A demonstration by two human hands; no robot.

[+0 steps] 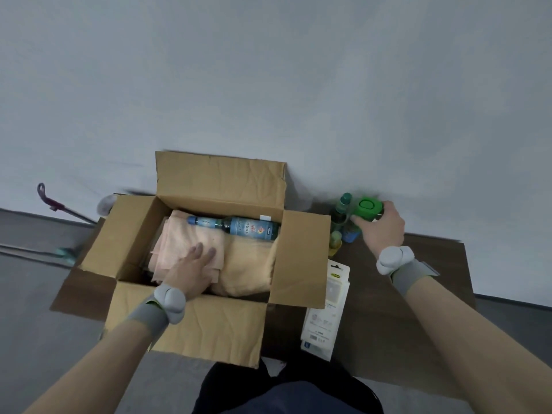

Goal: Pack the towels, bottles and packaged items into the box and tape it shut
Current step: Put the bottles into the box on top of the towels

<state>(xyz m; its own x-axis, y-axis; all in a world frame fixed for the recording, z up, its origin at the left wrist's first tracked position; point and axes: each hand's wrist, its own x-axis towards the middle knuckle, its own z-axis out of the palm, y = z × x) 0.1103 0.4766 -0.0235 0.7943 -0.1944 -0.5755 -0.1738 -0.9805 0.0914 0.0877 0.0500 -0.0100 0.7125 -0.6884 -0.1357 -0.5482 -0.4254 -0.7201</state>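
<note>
Cardboard box stood open on the desk, a blue-labelled bottle lying along its far wall by a pink towel and an orange towel. The left hand pressed flat, fingers straight, on the pink towel. Near the desk's far edge the right hand gripped a green-lidded container, its body hidden by the fingers; the neighbouring bottles were blurred. A white package lay just right of the box

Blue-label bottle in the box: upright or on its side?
On its side. The bottle lies lengthwise on the towels along the far wall of the box, cap pointing left.
</note>
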